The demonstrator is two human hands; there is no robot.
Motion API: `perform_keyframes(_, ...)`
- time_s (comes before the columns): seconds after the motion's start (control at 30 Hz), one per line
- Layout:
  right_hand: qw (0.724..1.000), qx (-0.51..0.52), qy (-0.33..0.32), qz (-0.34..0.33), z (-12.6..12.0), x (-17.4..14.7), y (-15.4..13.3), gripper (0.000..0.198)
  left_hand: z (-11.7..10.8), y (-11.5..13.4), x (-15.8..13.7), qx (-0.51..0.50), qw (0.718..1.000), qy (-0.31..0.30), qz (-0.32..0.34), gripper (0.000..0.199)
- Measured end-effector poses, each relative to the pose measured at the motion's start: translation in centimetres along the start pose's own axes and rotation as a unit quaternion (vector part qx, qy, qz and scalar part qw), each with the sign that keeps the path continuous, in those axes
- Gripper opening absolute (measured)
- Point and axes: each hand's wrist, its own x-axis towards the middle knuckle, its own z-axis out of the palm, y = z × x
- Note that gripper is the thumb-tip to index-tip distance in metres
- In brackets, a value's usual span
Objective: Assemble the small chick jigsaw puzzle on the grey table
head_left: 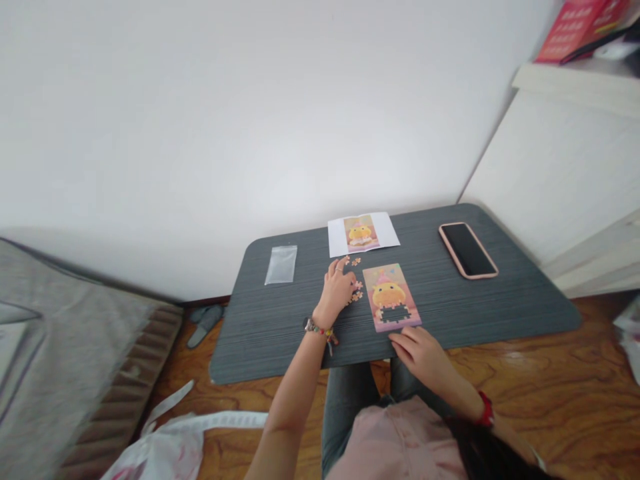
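Observation:
On the grey table, my left hand (337,290) is over a group of loose jigsaw pieces (357,295), its fingers bent and apart. One fingertip is beside a small piece (347,259), with another piece (356,261) just to the right. A partly assembled jigsaw puzzle (375,288) shows a yellow cartoon animal in a pink hat; a dark gap is in its lower middle. My right hand (415,347) rests at the puzzle's bottom edge, fingers loosely stretched, holding nothing that I can see. The left hand covers some of the pieces.
A creased white sheet with the printed picture (361,233) lies behind the puzzle. To the left is a clear plastic bag (281,265); to the right, a phone in a pink case (469,250). The table (270,333) stands against a white wall, beside a white cabinet (575,167).

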Motion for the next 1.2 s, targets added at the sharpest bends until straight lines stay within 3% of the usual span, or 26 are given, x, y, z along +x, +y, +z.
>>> perform_keyframes(0.27,1.000,-0.003,-0.002,-0.006,0.0,0.1,0.0,0.023,-0.4,-0.4,-0.9,-0.022,0.998,0.017,-0.059,0.010)
perform_keyframes(0.97,1.000,-0.016,0.007,-0.017,-0.7,1.4,0.5,0.024,0.6,-0.8,-0.6,-0.037,0.998,0.032,-0.028,0.009)
perform_keyframes(1.2,1.000,-0.010,0.013,-0.016,-1.2,1.9,1.1,0.022,-0.3,0.0,-0.8,-0.037,0.998,0.058,-0.006,0.011)
